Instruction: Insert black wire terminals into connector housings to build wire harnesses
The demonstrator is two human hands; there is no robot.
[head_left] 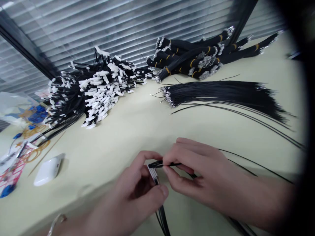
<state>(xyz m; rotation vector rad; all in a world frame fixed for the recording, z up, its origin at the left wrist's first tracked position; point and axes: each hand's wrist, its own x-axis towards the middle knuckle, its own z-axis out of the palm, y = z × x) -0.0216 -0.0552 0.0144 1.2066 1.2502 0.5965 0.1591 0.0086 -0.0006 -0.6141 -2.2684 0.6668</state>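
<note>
My left hand is closed around a white multi-hole connector, its fingers curled behind it and the thumb in front. Black wires hang down from below that hand. My right hand pinches a black wire between thumb and forefinger, close beside the connector. Several black wires bend out of the connector's upper end toward the right fingertips. Whether the pinched wire's tip sits inside the connector is hidden by my fingers. Long loose wires trail off to the right behind my right hand.
A spread of black wires with metal terminals lies beyond my right hand. Taped wire bundles are piled behind it. Many wires with white connectors heap at back left. A white earbud case and yellow rubber bands lie left.
</note>
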